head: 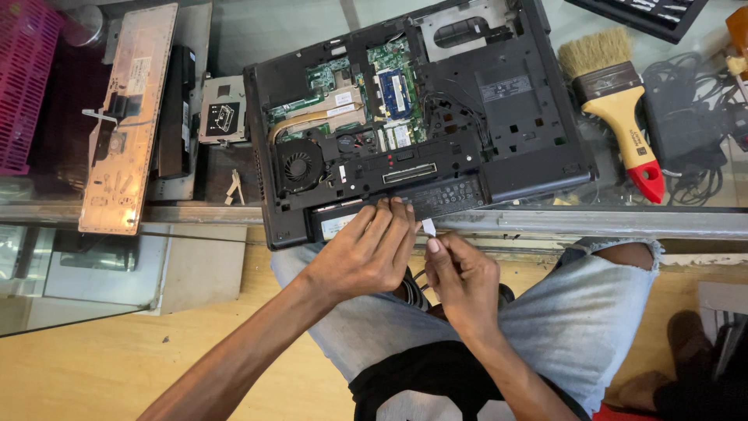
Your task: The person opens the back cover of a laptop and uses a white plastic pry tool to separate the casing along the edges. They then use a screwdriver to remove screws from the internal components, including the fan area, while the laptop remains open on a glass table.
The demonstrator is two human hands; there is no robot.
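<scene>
At the far left a pink slatted crate (27,78) stands at the edge of the glass table (623,222); what it holds is out of view. Beside it lie a detached laptop keyboard (125,117), turned underside up, and a small drive in its metal caddy (224,111). In the middle sits the opened laptop (421,109), bottom cover off, with its cooling fan (298,166), copper heat pipe and green memory modules exposed; its front edge hangs slightly over the table rim. The left hand (366,253) rests its fingers, pressed together and curled, on that near edge at the battery bay. The right hand (463,281), just beside it, pinches a small white strip (428,227) between thumb and forefinger, the strip's tip almost touching the laptop's edge. This looks like the step of fitting or peeling a tab or label at the battery bay; that calls for a steady left-hand brace and a fine pinch. To the right lie a yellow-handled paintbrush (619,101) with a red tip and a tangle of black cables (689,117).
</scene>
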